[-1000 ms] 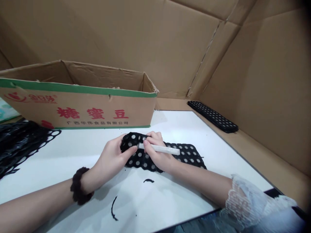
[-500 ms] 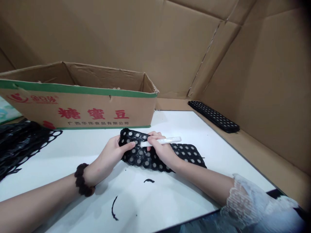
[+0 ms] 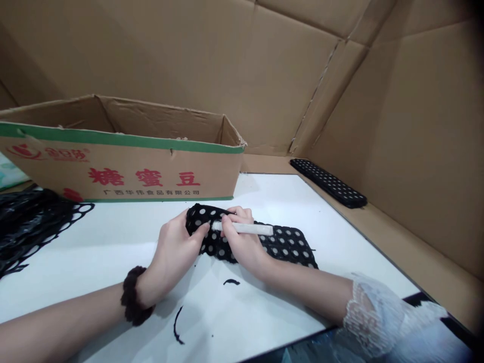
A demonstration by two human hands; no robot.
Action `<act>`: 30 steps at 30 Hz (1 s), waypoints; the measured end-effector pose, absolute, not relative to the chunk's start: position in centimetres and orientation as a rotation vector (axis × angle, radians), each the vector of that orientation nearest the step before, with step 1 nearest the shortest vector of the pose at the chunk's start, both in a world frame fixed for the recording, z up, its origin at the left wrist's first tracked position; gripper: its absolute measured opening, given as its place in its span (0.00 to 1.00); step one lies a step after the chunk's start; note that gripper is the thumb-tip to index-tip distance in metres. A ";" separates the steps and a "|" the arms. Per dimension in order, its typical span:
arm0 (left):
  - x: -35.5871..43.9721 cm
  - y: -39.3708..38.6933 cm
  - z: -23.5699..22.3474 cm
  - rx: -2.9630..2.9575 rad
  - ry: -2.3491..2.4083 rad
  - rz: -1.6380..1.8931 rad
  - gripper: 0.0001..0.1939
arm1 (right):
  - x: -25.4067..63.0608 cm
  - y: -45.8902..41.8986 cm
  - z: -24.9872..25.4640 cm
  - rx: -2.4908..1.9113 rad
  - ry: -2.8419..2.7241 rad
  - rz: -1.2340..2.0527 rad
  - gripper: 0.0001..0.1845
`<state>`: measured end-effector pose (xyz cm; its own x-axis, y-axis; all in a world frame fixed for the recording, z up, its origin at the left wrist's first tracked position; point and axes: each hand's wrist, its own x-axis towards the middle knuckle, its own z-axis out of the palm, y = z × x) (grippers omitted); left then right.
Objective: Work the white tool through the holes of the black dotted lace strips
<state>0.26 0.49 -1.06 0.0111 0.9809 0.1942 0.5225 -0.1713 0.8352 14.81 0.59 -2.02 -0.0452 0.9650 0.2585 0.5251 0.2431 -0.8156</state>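
A black rubbery sheet with rows of pale round dots (image 3: 289, 247) lies on the white board, its left end lifted a little. My left hand (image 3: 181, 247) pinches that left end, thumb on top and fingers behind. In my right hand (image 3: 244, 242) is a slim white-handled tool (image 3: 253, 229), held like a pen. Its tip points left and reaches the dotted surface close to my left thumb; the tip itself is too small to make out. Two thin curved black scraps (image 3: 231, 282) lie on the board in front of the sheet.
A cardboard box (image 3: 151, 171) with a green rim stands behind to the left. Beside it sits a heap of black ring-edged sheets (image 3: 30, 227). Another black dotted strip (image 3: 328, 182) lies at the right. Cardboard walls (image 3: 189, 55) enclose the white board (image 3: 272, 312).
My right hand and the white tool have moved left along the sheet, nearer my left thumb. My left hand has turned slightly. The view has shifted a little.
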 end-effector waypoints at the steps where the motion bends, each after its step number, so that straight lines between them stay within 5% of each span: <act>1: 0.3 0.4 -1.0 1.755 1.551 1.074 0.08 | 14.7 0.5 -2.0 -1.402 -1.685 0.654 0.19; 30: -0.6 1.7 -2.4 1.385 1.227 1.021 0.14 | 15.4 1.6 -1.6 -1.382 -1.427 1.038 0.18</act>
<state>-0.64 1.74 -2.40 0.1346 0.9908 -0.0170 0.1631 -0.0052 0.9866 15.37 1.58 -1.63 -0.0050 0.9994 0.0356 0.2739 0.0356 -0.9611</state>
